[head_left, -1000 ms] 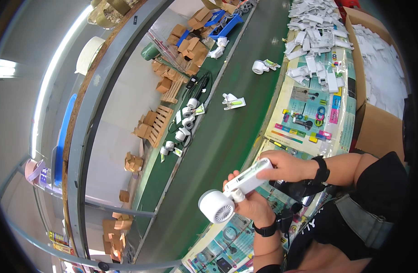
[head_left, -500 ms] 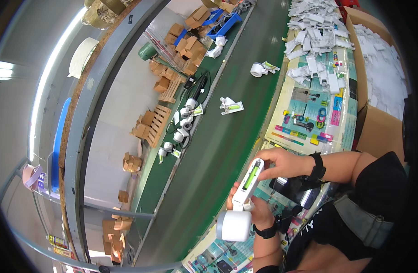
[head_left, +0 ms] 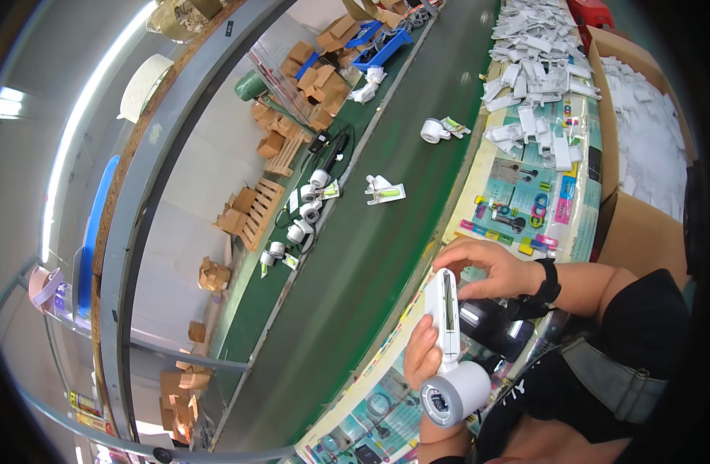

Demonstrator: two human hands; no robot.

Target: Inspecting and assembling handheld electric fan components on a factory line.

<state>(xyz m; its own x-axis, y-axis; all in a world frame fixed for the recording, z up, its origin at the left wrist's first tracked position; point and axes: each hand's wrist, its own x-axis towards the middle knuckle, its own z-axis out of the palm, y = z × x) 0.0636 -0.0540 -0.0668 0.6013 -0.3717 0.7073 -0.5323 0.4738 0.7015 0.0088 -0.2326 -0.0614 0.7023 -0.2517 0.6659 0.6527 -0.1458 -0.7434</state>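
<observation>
A white device [head_left: 435, 309] has a long flat handle with a narrow slot along it and a short cylindrical head whose grey-rimmed round end shows dark parts inside. My left hand [head_left: 422, 357] wraps the handle just above the head; part of that hand is hidden behind the device. At the handle's upper end, my right hand [head_left: 490, 271] pinches it between thumb and fingers. Beneath, on the printed bench sheet [head_left: 455, 216], lies a black glossy object [head_left: 494, 329], partly covered by my right wrist.
Beyond the bench runs a green conveyor belt [head_left: 347, 263] bearing two white pieces [head_left: 384, 190] with green strips. Several similar devices [head_left: 298, 230] and black cables lie along its far edge. White plastic parts [head_left: 536, 62] are heaped on the bench, beside a carton [head_left: 641, 116] of white parts.
The device has turned in my hands: its round end now faces the view and the slot shows narrower. Its head has shifted right. My right hand's fingers are more arched over the handle's end.
</observation>
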